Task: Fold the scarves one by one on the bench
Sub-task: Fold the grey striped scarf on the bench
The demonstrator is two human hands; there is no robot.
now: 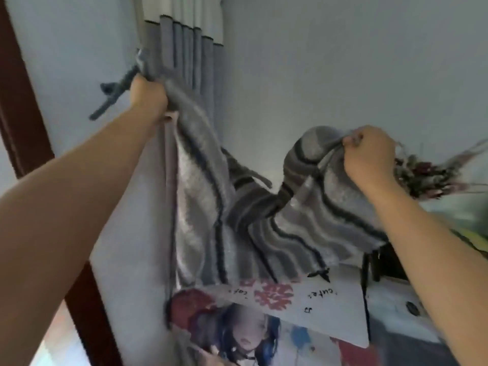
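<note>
Printed fabric (277,326), white with red flowers, small black lettering and a picture on it, lies nearest at the bottom of the view; whether it covers the bench cannot be told. Above it hangs the grey striped scarf (208,207), held in the air between two raised bare arms, its lower fold reaching down to that printed surface.

The left hand (149,97) grips one end high at the left, fingers curled tight round bunched cloth, with dark tassels (113,93) sticking out past the fist. The right hand (369,157) is lower and out to the right, its fingers pinching a gathered edge of the other end. The scarf's long axis runs from upper left down to right, sagging and twisted in the middle, so the cloth is not spread flat.

The left hand is higher and farther out; the right sits nearer the bench side. To fold, the two ends would likely need to come level and meet, with the twist shaken out first.

Farther back hang grey pleated curtains (184,48) against a pale wall (343,62), and a bunch of dried flowers (427,175) shows behind the right hand.
</note>
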